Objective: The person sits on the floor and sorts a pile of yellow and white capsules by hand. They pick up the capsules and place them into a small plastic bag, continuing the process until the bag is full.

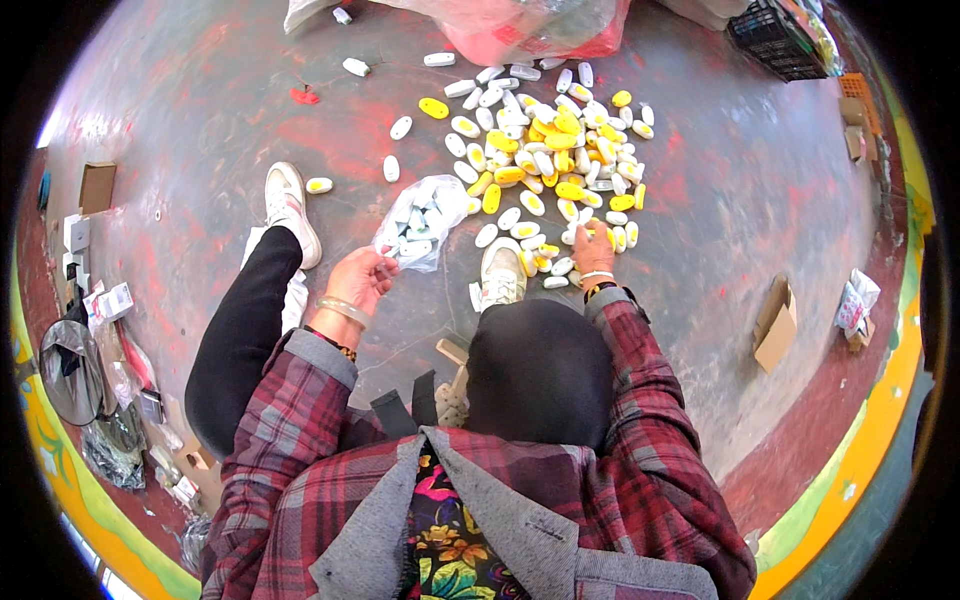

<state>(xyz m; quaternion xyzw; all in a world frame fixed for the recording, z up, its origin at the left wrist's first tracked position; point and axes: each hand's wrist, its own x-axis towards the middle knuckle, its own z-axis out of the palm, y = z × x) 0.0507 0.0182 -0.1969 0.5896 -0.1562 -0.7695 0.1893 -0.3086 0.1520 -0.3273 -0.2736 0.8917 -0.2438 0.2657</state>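
My left hand pinches the edge of a clear plastic bag. Inside the bag are several whitish oval pieces, blurred by the film. My right hand reaches down at the near side of a heap of small oval plastic pieces, some white, some yellow, some white with a yellow face. Its fingers are curled round one white-and-yellow piece, partly hidden by the hand. Single pieces lie scattered round the heap, such as a white one near the bag and a yellow one farther off.
A large translucent sack stands beyond the heap, with a black crate at the far right. Flattened cardboard lies to the right. My white shoes flank the bag. Boxes and a round mesh item line the left edge.
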